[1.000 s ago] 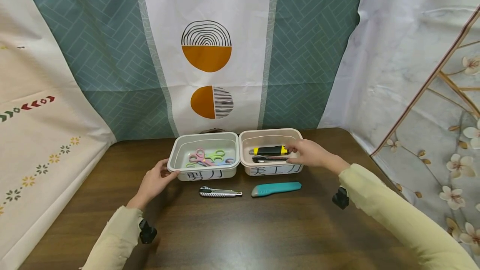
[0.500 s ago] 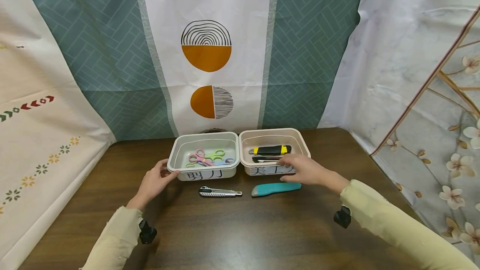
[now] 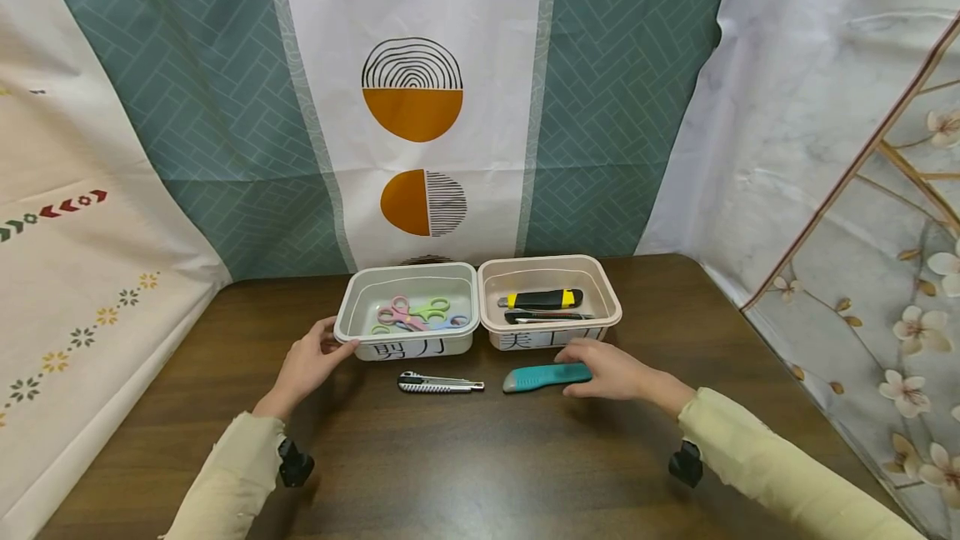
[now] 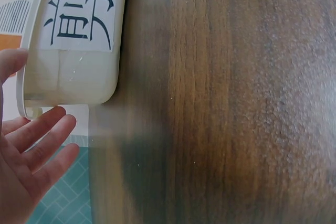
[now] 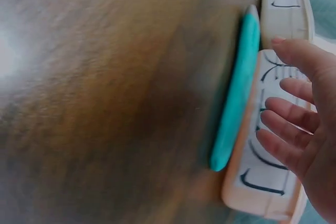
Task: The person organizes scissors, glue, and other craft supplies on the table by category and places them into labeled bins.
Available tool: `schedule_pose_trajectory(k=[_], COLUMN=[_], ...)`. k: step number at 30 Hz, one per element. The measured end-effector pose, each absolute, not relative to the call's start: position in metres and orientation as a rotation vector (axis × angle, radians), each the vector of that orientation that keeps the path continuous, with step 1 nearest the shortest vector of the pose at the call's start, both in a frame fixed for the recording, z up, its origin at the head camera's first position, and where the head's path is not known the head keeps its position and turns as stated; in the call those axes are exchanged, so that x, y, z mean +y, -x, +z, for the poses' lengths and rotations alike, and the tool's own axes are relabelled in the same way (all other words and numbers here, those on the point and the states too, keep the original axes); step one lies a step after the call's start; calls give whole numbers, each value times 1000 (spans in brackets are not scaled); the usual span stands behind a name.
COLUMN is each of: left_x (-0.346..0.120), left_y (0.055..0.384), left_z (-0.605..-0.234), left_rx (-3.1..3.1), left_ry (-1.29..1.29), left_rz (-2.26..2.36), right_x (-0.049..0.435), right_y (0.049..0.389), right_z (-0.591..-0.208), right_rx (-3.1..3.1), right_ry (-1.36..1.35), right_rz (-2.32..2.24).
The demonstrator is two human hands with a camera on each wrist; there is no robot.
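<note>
My left hand (image 3: pixel 311 361) holds the near-left corner of a pale green plastic box (image 3: pixel 472 307), its thumb (image 4: pixel 13 61) on the rim and its fingers at the end wall. Scissors with pink, green and blue handles (image 3: pixel 410 315) lie inside. Over the right end of a teal utility knife (image 3: pixel 536 377) on the table hovers my right hand (image 3: pixel 611 372), fingers spread and loosely bent; the right wrist view shows a gap between them and the knife (image 5: pixel 236 90). A silver-and-black utility knife (image 3: pixel 440 383) lies to the left of it.
Beside the green box stands a beige-pink box (image 3: pixel 611 307) with a label on its front. It contains a black-and-yellow utility knife (image 3: pixel 542 300) and a slim black one (image 3: pixel 547 317). Patterned cloths (image 3: pixel 622 107) hang behind and beside the brown table (image 3: pixel 450 473).
My right hand has left the beige-pink box, coming nearer and down to the teal utility knife. My left hand has stayed on the green box.
</note>
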State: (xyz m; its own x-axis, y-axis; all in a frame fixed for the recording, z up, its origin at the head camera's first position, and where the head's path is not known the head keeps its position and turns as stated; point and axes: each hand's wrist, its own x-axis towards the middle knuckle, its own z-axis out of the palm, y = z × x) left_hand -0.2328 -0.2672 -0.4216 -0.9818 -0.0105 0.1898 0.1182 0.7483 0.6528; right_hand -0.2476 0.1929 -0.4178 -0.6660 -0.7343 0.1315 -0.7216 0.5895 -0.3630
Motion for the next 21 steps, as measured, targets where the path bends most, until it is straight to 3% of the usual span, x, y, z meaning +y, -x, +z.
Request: schedule_pose_trajectory(k=[21], left_x=[-267], left_y=[233], left_z=[-422], left_rx=[-2764], left_ry=[88], left_rz=[-1032], right_x=[198], right_y=[262], right_z=[-444], right_rx=[2814], right_ry=[1224], right_rz=[-587])
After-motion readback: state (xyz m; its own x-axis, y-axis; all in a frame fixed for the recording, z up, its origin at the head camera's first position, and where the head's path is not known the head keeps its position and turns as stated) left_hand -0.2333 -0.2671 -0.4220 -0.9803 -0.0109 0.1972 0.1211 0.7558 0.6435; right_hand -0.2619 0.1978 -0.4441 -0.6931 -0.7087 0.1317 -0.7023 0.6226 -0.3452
